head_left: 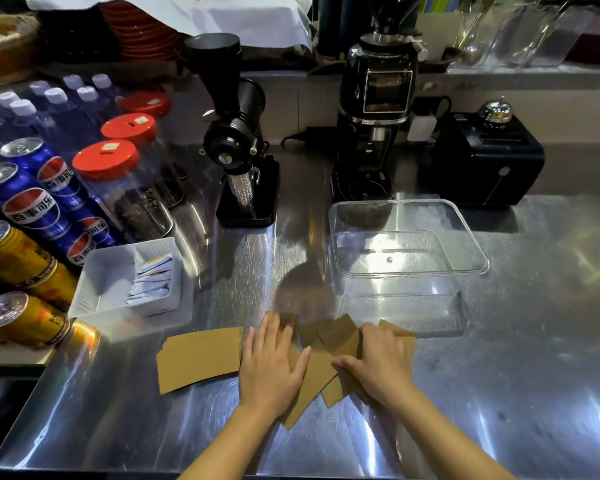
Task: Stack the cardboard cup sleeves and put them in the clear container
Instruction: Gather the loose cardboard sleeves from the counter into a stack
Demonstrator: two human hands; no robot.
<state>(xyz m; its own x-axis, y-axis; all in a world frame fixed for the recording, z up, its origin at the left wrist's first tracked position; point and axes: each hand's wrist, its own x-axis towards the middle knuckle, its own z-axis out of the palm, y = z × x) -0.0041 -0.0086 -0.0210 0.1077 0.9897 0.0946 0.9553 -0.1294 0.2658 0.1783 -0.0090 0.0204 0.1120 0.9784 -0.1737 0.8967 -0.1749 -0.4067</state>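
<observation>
Both hands pressed flat on scattered cardboard cup sleeves, just in front of the clear container.

Head view: left hand [271, 365] and right hand [378, 362] lie palm-down, grip apart, fingers spread over the cardboard cup sleeves [329, 344] on the steel tabletop [499, 393]; one sleeve [198, 358] lies left of them; the clear container [409, 271] stands empty.

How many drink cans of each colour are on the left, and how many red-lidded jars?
Blue cans: 5
Gold cans: 4, counting those partly hidden at the frame edge
Red-lidded jars: 3
Total: 12
</observation>
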